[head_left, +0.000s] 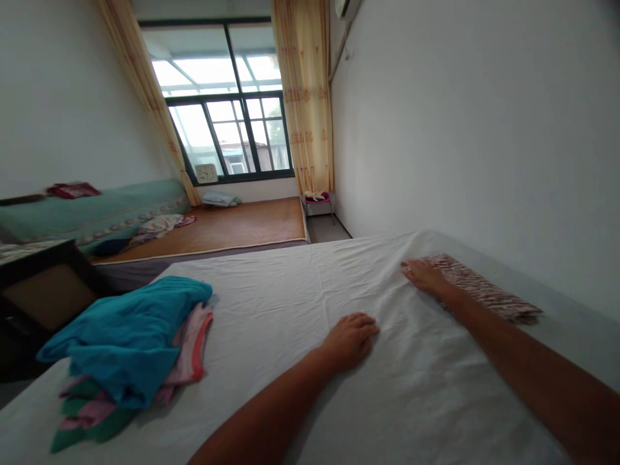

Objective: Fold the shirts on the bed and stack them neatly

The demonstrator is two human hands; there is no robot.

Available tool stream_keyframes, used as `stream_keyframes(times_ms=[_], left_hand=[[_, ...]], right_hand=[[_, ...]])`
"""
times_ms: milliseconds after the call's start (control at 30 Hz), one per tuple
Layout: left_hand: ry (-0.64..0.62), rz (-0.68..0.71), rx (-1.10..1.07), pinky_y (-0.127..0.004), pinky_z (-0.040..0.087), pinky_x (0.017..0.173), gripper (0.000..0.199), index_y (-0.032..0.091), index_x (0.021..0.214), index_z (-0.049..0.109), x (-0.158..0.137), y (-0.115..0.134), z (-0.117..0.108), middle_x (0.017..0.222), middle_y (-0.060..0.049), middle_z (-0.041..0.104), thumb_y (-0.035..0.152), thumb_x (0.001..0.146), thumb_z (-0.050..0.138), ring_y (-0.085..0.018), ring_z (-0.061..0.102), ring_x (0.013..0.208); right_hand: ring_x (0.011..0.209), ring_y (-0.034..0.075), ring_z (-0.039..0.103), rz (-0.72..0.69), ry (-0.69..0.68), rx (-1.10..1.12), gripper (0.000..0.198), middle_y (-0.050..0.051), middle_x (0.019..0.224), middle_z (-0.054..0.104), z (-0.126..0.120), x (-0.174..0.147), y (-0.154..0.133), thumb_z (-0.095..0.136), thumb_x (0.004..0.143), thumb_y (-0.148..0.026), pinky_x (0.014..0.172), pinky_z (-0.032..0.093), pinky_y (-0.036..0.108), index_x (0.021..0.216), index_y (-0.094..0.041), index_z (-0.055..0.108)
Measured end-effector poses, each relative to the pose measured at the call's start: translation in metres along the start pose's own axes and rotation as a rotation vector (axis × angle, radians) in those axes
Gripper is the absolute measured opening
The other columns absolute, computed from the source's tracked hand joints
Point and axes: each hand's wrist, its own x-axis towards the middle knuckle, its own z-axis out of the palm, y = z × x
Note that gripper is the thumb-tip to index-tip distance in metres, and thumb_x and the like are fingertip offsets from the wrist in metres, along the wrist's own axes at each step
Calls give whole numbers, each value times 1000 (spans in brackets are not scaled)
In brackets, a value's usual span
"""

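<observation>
My right hand (426, 276) lies on the left end of a folded cloth with a brown-and-white streaked pattern (484, 292), its fingers stretched out over the edge. Part of that cloth is hidden beneath my hand and forearm. To the left, my left hand (351, 339) rests on the white bed sheet (271, 310), holding nothing, fingers slightly bent and lying on the fabric. On the sheet's left side is a loose pile of clothes: a bright blue garment (130, 329) on top, with a pink garment (191, 342) and a green-and-pink one (92, 413) showing underneath.
A white wall (475, 142) runs along the right side of the bed. Beyond the far edge stands a second bed with a brown mat (247, 223). A dark cabinet (43, 297) is at the left, and a small stool (317, 199) stands near the curtain.
</observation>
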Motion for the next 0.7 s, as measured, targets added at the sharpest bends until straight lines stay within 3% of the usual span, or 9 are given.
stream_keyframes(times_ms=[167,300,400,500,600,700], left_hand=[[-112,62,99,-40,37,104,41,26,132,50,0,-8,-12,138,-5,51,29,92,43,-21,44,128],[-245,-52,198,-45,39,102,45,27,135,48,-24,-39,-45,142,-8,47,40,91,46,-26,43,130],[-233,-276,261,-47,36,104,48,26,135,48,-62,-71,-70,143,-10,46,42,90,48,-27,44,130],[-109,-449,271,-46,33,107,46,26,137,46,-100,-94,-79,145,-9,44,39,93,41,-25,40,132],[29,-482,249,-41,32,109,42,23,134,50,-120,-102,-75,140,-8,50,33,95,39,-20,42,131],[72,-464,275,-38,35,107,40,23,131,53,-123,-98,-68,136,-6,54,30,93,41,-19,45,127]], right_hand=[[127,25,47,-227,-166,98,56,9,140,51,22,22,-114,28,95,-51,101,39,43,142,-25,42],[132,26,41,-352,-187,131,51,7,145,45,50,11,-168,34,94,-47,103,35,47,140,-28,44],[135,26,36,-371,-50,149,47,6,146,43,64,-1,-175,33,95,-42,107,29,50,138,-27,46],[132,24,41,-413,24,165,46,5,143,48,73,-5,-167,33,95,-39,107,30,46,136,-27,49],[130,23,43,-452,48,160,46,5,141,50,78,-3,-160,34,94,-38,105,34,45,135,-27,51],[128,23,46,-475,77,148,46,5,139,53,84,0,-157,33,93,-38,103,38,45,133,-26,53]])
